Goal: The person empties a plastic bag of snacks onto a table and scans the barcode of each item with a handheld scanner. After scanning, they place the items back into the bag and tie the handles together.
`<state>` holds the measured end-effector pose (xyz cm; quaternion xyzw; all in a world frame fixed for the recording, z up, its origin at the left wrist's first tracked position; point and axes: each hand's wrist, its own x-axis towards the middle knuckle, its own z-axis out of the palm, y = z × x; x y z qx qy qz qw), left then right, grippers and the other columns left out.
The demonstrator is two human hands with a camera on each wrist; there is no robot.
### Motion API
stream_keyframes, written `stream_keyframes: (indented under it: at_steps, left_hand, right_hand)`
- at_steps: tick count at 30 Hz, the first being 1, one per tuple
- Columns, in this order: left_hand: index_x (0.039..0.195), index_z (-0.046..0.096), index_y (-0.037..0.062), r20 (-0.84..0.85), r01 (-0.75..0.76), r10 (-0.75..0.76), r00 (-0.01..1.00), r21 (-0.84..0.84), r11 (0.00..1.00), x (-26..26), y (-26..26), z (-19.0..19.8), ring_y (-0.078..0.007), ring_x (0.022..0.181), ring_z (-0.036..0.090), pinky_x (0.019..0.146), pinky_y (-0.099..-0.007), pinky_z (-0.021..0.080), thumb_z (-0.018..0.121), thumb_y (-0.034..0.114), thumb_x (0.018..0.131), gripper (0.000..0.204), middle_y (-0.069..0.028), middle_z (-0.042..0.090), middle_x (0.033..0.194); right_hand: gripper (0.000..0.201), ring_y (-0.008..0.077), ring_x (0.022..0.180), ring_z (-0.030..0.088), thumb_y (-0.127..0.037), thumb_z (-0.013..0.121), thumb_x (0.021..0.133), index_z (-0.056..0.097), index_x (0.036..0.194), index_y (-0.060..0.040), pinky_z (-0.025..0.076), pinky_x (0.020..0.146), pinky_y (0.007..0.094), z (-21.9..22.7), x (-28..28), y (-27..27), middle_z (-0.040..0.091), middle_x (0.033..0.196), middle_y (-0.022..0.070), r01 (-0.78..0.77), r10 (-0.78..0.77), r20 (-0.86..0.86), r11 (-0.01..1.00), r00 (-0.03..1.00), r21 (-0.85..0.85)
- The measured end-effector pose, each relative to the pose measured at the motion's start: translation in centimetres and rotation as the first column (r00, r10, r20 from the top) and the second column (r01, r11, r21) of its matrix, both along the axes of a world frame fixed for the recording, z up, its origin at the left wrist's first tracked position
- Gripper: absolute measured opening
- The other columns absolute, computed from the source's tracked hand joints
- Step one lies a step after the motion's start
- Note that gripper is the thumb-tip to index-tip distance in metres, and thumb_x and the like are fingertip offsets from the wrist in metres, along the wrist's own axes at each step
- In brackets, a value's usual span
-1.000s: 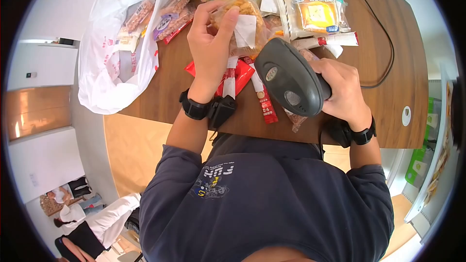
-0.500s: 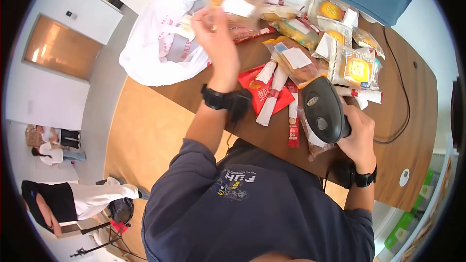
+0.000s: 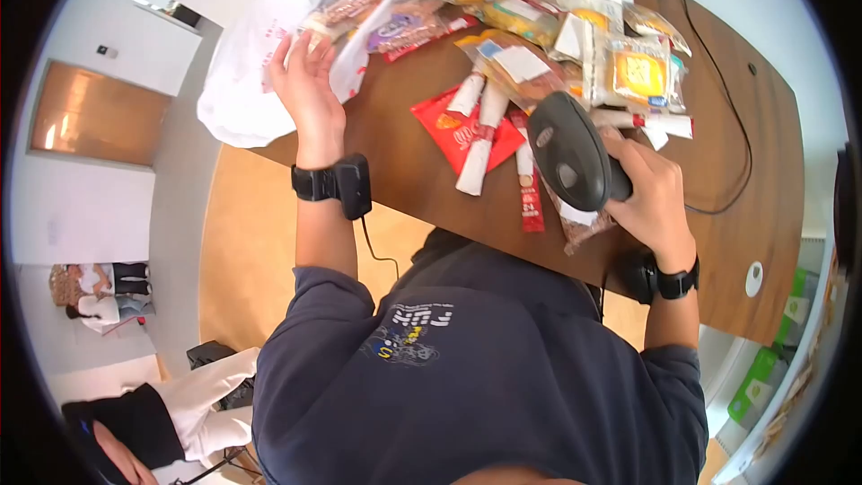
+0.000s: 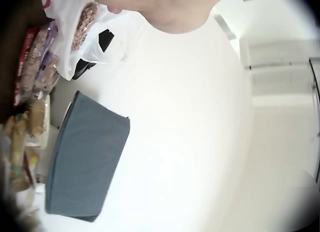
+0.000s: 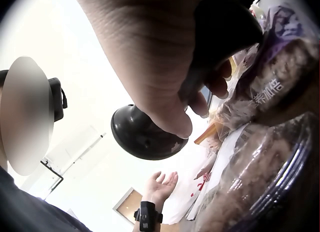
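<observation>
The right hand (image 3: 648,193) grips the scanner (image 3: 564,148), fingers curled round its handle; the scanner is held above the table (image 3: 395,153), near the heaped snacks (image 3: 639,74); the left hand (image 3: 307,85), fingers loosely spread, is at the white bag (image 3: 238,112); a red pouch (image 3: 449,139) lies between bag and scanner.

White walls (image 3: 99,224), tan floor (image 3: 242,260), wood-grain table (image 3: 736,242); 1 brown panel (image 3: 90,112) catching light.
</observation>
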<state>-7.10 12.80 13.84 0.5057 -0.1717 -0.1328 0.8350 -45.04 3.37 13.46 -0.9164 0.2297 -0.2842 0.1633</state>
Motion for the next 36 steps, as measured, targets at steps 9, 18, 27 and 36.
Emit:
stream_keyframes:
  at_steps: [9,18,27,36]
  left_hand:
    - [0.131,0.053,0.0039,0.620,-0.088,-0.674,0.402,0.759,0.645,-9.8,-1.5,-4.2,-0.0325,0.114,0.057,0.096,-0.0403,0.045,0.071,0.021,0.086,0.051,-0.0182,0.060,0.124]
    - [0.122,0.064,0.0037,0.614,-0.054,-0.438,0.657,0.618,0.784,-7.1,-0.9,-2.2,-0.0194,0.097,0.065,0.089,-0.0312,0.048,0.060,0.014,0.094,0.030,-0.0099,0.069,0.109]
    - [0.122,0.064,0.0077,0.745,0.190,-0.385,0.545,0.337,0.922,-12.3,-4.7,-2.3,-0.0194,0.100,0.062,0.088,-0.0322,0.049,0.060,-0.002,0.087,0.036,-0.0069,0.068,0.111]
    - [0.114,0.068,0.0089,0.822,0.105,-0.348,0.450,0.339,0.935,-12.1,-5.7,-3.9,-0.0254,0.097,0.062,0.083,-0.0347,0.050,0.062,-0.010,0.078,0.041,-0.0081,0.070,0.105]
  right_hand:
    - [0.043,0.0291,0.076,0.065,-0.011,0.077,0.065,0.066,0.107,-0.0133,0.053,0.065,0.0384,0.1,0.1,0.1,0.069,0.094,0.0086,0.029,-0.029,-0.024,0.999,0.999,-0.019]
    - [0.045,0.0281,0.075,0.066,-0.007,0.075,0.064,0.064,0.108,-0.0119,0.054,0.063,0.0375,0.2,-0.2,-0.2,0.066,0.090,0.0057,0.005,-0.005,0.013,1.000,1.000,-0.012]
    - [0.049,0.0299,0.075,0.065,-0.005,0.075,0.060,0.064,0.107,-0.0094,0.053,0.062,0.0374,-0.6,-0.4,-0.8,0.067,0.086,0.0084,0.032,-0.035,0.111,0.999,0.993,0.032]
    - [0.049,0.0303,0.076,0.065,-0.004,0.075,0.058,0.063,0.105,-0.0086,0.052,0.064,0.0372,-0.7,-0.3,-0.8,0.067,0.088,0.0094,0.090,-0.099,0.108,0.992,0.989,0.089]
